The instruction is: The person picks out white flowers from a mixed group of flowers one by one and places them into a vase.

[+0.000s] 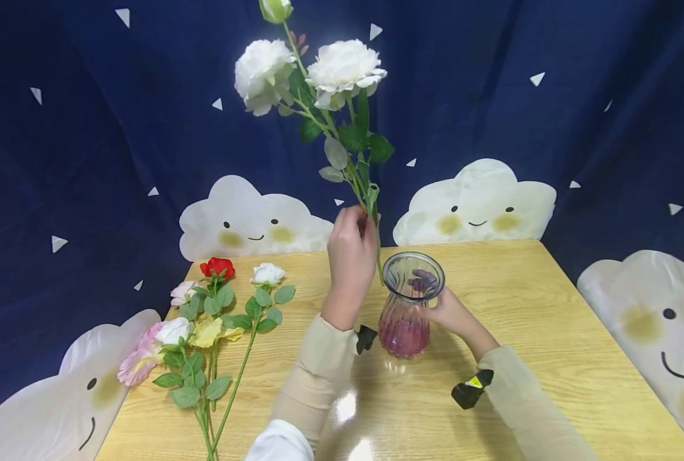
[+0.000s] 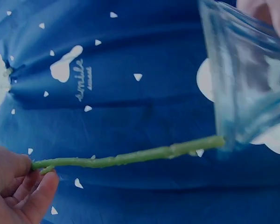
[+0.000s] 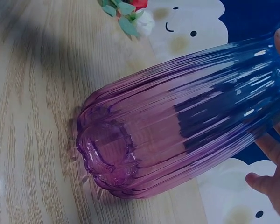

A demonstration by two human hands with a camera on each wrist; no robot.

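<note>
My left hand [image 1: 352,256] pinches the green stem [image 2: 130,157] of a tall spray of white artificial flowers [image 1: 344,72], with a bud at the top. The stem's lower end is at the left side of the rim of a ribbed glass vase [image 1: 405,323]; whether it touches cannot be told. Blue-grey at the top, the vase fades to pink-purple at its base [image 3: 112,154]. My right hand [image 1: 453,317] grips the vase round its neck from the right, thumb and fingers on opposite sides in the right wrist view. Through the glass, some fingers show.
Several artificial flowers lie at the table's left: a red rose [image 1: 217,267], a yellow flower [image 1: 206,332], a pink flower [image 1: 140,360] and a white rose [image 1: 267,274] on a long stem. A dark blue curtain [image 1: 462,83] with clouds surrounds the wooden table [image 1: 549,358].
</note>
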